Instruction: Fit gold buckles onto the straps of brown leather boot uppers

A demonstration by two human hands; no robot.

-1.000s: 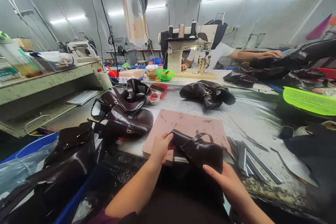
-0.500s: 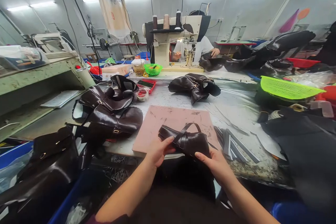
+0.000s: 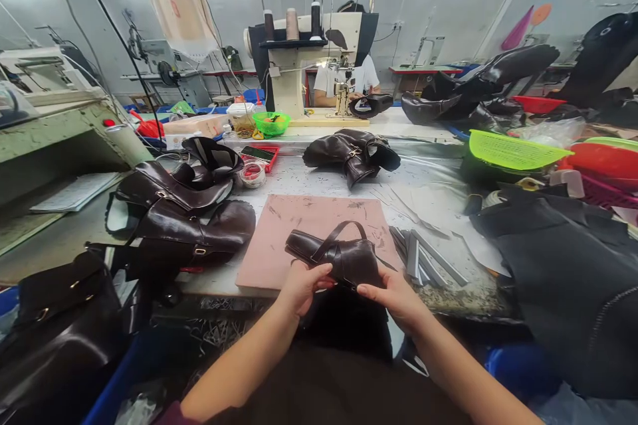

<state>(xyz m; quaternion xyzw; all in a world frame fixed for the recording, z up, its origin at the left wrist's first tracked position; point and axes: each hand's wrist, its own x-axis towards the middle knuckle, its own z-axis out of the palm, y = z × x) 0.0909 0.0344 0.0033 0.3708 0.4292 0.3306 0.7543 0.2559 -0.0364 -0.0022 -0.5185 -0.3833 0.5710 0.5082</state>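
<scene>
A glossy dark brown leather boot upper (image 3: 356, 260) is in both my hands, over the near edge of a pink board (image 3: 279, 219). My left hand (image 3: 303, 287) pinches its lower left edge, thumb on top. My right hand (image 3: 393, 297) grips the lower right side, with the thumb lying along the edge. A thin leather strap (image 3: 343, 227) arches up from the upper in a loop. Part of the fingers is hidden beneath the leather. Black material (image 3: 343, 325) hangs below, toward my lap.
More boot uppers with buckles (image 3: 197, 226) lie at left, another boot upper (image 3: 349, 151) behind the board. Grey strips (image 3: 423, 255) lie right of it, near a green basket (image 3: 518, 149). A sewing machine (image 3: 289, 73) stands at the back, a person (image 3: 326, 80) behind it.
The view has turned right, so the surroundings sit further left. Both hands still hold the boot upper, which is tilted slightly differently. The person behind the machine has shifted a dark leather piece toward the needle.
</scene>
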